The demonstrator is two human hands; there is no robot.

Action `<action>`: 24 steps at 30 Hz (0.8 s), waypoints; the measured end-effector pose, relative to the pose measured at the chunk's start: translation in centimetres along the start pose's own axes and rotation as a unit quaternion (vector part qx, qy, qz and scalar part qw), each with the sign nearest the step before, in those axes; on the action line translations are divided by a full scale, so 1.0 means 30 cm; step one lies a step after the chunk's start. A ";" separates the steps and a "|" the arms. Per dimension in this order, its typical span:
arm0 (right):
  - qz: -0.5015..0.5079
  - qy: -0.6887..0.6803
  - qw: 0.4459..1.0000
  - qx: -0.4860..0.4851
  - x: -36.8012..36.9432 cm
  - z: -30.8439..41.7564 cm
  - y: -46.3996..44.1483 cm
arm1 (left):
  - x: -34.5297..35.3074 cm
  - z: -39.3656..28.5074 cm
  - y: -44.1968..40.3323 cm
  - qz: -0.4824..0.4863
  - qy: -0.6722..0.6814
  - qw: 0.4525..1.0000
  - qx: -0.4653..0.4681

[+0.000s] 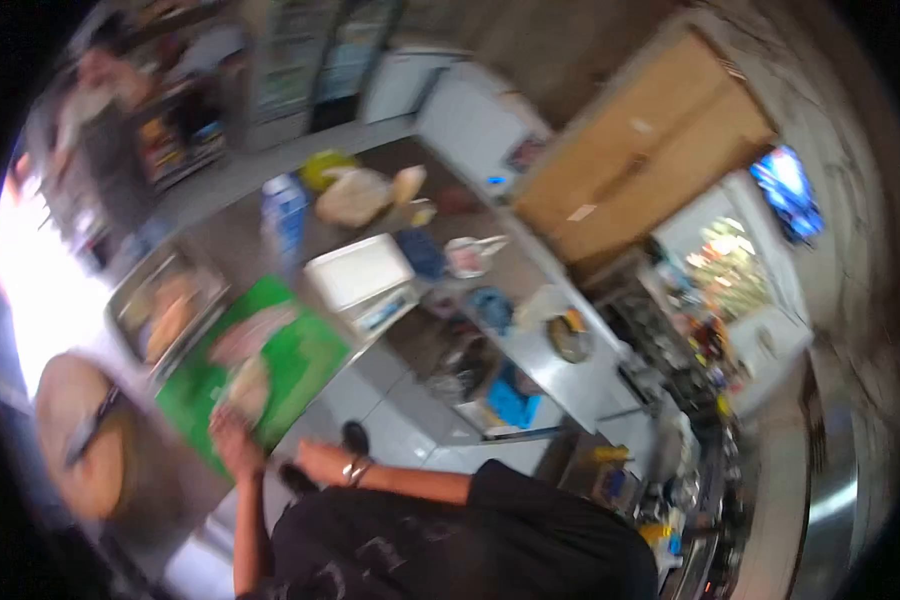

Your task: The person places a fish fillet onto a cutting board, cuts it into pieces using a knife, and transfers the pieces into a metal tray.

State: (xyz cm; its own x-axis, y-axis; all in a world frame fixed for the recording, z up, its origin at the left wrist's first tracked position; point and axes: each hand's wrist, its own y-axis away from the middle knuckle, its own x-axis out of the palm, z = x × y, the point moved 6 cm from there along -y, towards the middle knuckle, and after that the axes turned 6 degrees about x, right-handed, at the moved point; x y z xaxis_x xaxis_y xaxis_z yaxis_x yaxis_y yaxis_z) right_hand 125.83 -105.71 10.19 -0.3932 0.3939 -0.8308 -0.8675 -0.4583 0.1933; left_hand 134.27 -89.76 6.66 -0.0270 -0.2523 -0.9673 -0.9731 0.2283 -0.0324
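A green cutting board (pixel 305 350) lies at the counter's edge, with a pale piece of meat (pixel 255 335) across its upper part. My left hand (pixel 235 440) is at the board's lower edge, touching a second pale piece (pixel 248 390); blur hides how its fingers sit on it. My right hand (pixel 322 462), with a bracelet at the wrist, is off the board's lower right corner, over the floor. Its fingers are too smeared to read. Beside the board on the left stands a metal tray (pixel 215 290) holding orange-pink pieces.
A knife (pixel 92 428) lies on a round wooden block (pixel 70 400) at the left. Behind the board are a white container (pixel 360 272), a blue-and-white bottle (pixel 283 215) and a plastic bag (pixel 354 197). Another person (pixel 110 150) stands at the upper left.
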 end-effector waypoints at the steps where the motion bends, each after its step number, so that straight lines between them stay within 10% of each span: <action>1: 0.000 -0.022 0.996 0.085 -0.077 0.030 0.028 | 0.047 0.034 -0.003 -0.032 0.044 0.998 0.041; 12: 0.051 -0.038 0.984 0.165 0.004 -0.009 -0.156 | 0.038 0.058 0.030 -0.112 0.050 0.992 -0.019; 24: 0.094 -0.022 0.971 0.221 -0.197 -0.178 0.421 | -0.115 0.143 -0.044 -0.036 0.124 0.990 -0.062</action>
State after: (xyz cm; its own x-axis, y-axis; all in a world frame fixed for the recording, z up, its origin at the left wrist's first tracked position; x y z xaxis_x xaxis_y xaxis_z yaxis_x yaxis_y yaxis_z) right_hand 118.82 -118.08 14.74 -0.5609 0.3741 -0.7385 -0.8217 -0.1428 0.5518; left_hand 136.63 -85.16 8.96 0.0031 -0.4909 -0.8712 -0.9946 0.0887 -0.0535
